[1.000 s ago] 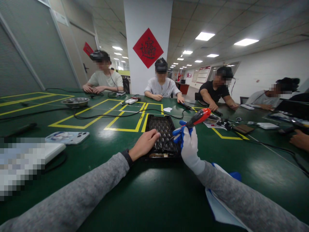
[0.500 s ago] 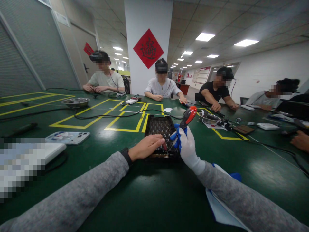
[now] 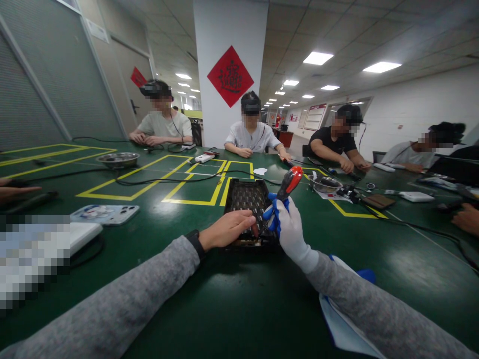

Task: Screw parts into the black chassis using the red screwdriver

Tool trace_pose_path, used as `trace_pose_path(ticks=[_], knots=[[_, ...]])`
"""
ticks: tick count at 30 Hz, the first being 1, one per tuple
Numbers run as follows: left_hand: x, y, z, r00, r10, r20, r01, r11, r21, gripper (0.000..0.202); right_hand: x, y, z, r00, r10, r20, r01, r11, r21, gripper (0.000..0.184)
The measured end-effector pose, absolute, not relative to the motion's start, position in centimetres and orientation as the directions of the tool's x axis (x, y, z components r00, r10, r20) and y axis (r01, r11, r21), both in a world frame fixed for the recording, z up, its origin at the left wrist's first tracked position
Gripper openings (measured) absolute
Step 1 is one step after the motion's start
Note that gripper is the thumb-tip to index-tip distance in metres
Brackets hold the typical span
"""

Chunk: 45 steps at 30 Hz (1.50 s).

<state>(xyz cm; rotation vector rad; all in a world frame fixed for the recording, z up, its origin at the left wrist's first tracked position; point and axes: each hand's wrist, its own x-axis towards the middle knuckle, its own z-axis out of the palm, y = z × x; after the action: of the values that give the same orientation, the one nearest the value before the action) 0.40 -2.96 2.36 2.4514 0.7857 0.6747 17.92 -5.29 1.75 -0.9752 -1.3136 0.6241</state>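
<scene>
A black rectangular casing (image 3: 245,194), its inside dotted with rows of small pale marks, lies on the green table before me. My left hand (image 3: 229,228), bare, reaches over its near left side with the fingers stretched out and the fingertips down at the casing. Wrapped in a white and blue glove, my right hand (image 3: 292,230) grips a screwdriver (image 3: 291,182) by its black and red handle. The handle leans up to the right, and the shaft points down toward the casing's near right part. The glove hides some of the shaft, and its tip is hard to make out.
A phone (image 3: 105,214) and a white box (image 3: 84,237) lie to the left. Metal bowls (image 3: 118,159) and cables stand farther back. Another glove (image 3: 344,324) lies under my right forearm. Several people sit around the table; one person's hand (image 3: 22,192) shows at the left edge.
Another person's hand has come in at the left edge. The person in black has shifted their hands. My hands and the screwdriver have barely moved.
</scene>
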Motion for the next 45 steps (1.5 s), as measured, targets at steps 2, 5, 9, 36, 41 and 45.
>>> trace_pose_path(ticks=[2, 5, 9, 36, 41, 45], knots=[[0.4, -2.9, 2.3, 0.712, 0.626, 0.318, 0.385, -0.726, 0.570, 0.061, 17.9, -5.3, 1.8, 0.186, 0.849, 0.495, 0.119, 0.481, -0.869, 0.033], [0.4, -2.9, 2.3, 0.713, 0.621, 0.325, 0.383, -0.733, 0.562, 0.060, 17.9, -5.3, 1.9, 0.174, 0.854, 0.490, 0.132, 0.472, -0.871, 0.034], [0.5, -3.0, 2.4, 0.713, 0.636, 0.296, 0.402, -0.716, 0.570, 0.062, 18.0, -5.3, 2.0, 0.167, 0.848, 0.503, 0.174, 0.477, -0.862, 0.034], [0.6, -2.9, 2.1, 0.595, 0.720, 0.358, 0.382, -0.645, 0.662, 0.059, 18.8, -1.9, 1.1, 0.136, 0.975, 0.176, -0.443, 0.219, -0.870, 0.036], [0.6, -2.7, 1.9, 0.604, 0.713, 0.357, 0.382, -0.652, 0.655, 0.062, 18.9, -1.8, 0.9, 0.127, 0.976, 0.179, -0.422, 0.217, -0.880, 0.038], [0.6, -2.7, 1.9, 0.606, 0.711, 0.356, 0.383, -0.654, 0.653, 0.062, 18.8, -1.8, 1.0, 0.131, 0.976, 0.173, -0.430, 0.213, -0.877, 0.037]])
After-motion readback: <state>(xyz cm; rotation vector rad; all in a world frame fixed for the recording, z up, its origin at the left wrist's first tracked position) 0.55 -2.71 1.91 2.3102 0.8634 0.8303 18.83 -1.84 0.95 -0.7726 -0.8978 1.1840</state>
